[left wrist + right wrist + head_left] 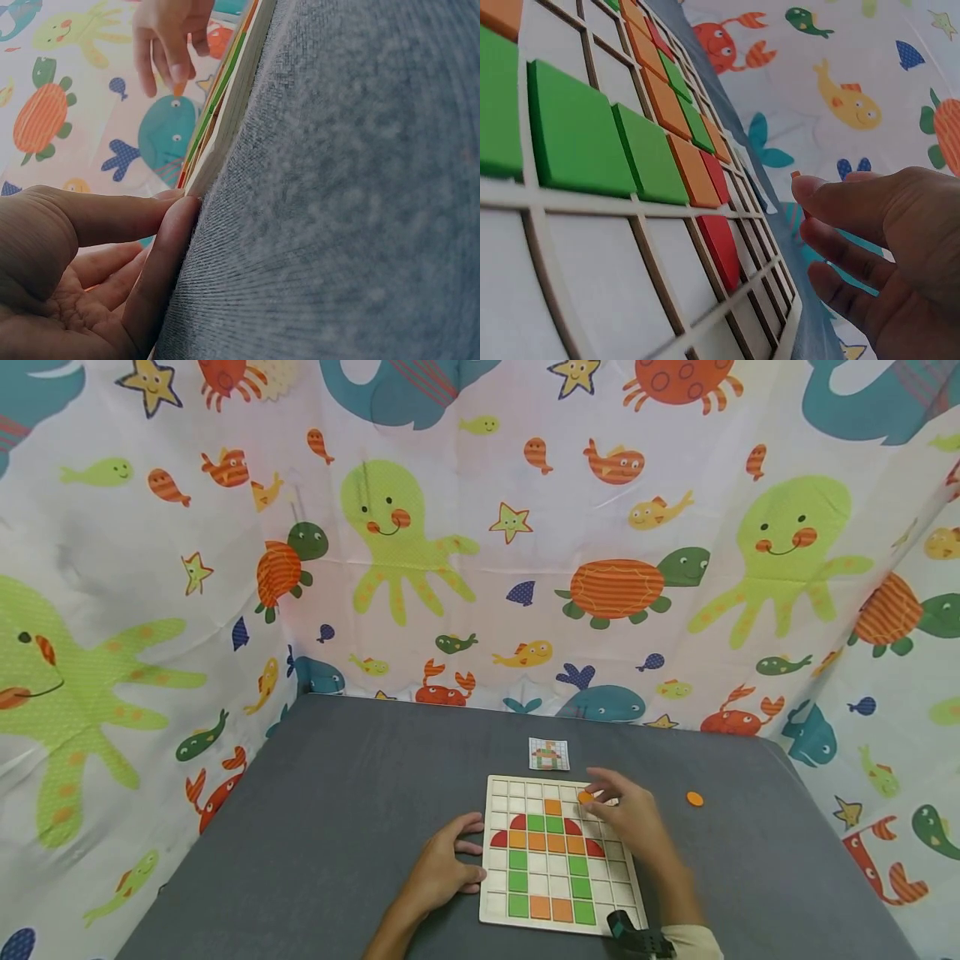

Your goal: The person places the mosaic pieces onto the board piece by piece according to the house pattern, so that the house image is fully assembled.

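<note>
Slightly above the upper right part of a pale gridded wooden board (537,862), my right hand (626,814) pinches a small round orange disc (585,797) between thumb and finger. In the right wrist view the disc shows as a thin edge at the fingertips. My left hand (438,868) holds the board's left edge, thumb and a finger meeting there in the left wrist view. Green square tiles (517,882), orange square tiles (536,842) and red rounded tiles (499,838) sit in the grid, forming a pattern.
A small printed pattern card (549,754) lies beyond the board. Another orange disc (695,798) rests on the grey tablecloth (360,802) to the right. A curtain (450,543) with sea animals stands behind and at both sides.
</note>
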Demonstrator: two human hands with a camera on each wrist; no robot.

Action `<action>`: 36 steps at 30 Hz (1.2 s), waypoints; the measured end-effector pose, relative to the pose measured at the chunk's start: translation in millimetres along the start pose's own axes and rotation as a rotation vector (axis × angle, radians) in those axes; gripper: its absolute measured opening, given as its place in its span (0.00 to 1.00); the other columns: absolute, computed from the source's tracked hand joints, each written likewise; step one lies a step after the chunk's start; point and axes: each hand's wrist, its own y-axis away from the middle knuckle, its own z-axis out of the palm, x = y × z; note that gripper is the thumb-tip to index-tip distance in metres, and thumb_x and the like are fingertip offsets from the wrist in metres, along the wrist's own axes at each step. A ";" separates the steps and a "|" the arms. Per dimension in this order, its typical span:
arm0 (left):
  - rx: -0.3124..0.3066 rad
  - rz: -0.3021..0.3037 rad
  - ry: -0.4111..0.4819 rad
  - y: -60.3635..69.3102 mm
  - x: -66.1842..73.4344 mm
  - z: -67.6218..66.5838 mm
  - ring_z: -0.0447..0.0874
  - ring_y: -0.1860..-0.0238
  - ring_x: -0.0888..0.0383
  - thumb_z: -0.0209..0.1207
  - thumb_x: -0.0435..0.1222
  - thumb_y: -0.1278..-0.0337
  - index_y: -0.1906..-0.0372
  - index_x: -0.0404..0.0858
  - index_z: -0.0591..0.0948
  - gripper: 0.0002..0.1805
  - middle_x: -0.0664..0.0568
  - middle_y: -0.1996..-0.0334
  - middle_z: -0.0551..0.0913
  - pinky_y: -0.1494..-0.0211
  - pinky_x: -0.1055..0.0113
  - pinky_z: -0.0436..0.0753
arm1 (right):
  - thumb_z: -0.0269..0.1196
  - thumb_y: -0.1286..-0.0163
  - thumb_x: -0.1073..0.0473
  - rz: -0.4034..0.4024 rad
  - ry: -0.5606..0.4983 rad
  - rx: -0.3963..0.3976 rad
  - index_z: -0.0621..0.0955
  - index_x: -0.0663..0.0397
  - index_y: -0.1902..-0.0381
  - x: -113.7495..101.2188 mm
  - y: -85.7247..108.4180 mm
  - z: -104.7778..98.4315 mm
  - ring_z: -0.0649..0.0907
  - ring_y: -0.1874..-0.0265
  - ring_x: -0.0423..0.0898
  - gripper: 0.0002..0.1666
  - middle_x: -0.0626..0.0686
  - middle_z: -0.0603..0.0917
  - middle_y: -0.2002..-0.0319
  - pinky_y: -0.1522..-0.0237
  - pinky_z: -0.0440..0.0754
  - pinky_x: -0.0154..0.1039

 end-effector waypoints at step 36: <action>0.001 -0.005 -0.006 -2.4 -1.7 1.6 0.85 0.46 0.49 0.71 0.17 0.53 0.25 0.37 0.74 0.45 0.41 0.32 0.79 0.70 0.59 0.92 | 0.72 0.31 0.68 0.047 -0.063 -0.126 0.80 0.55 0.31 -16.5 -26.5 38.1 0.88 0.54 0.52 0.31 0.54 0.89 0.52 0.60 0.91 0.42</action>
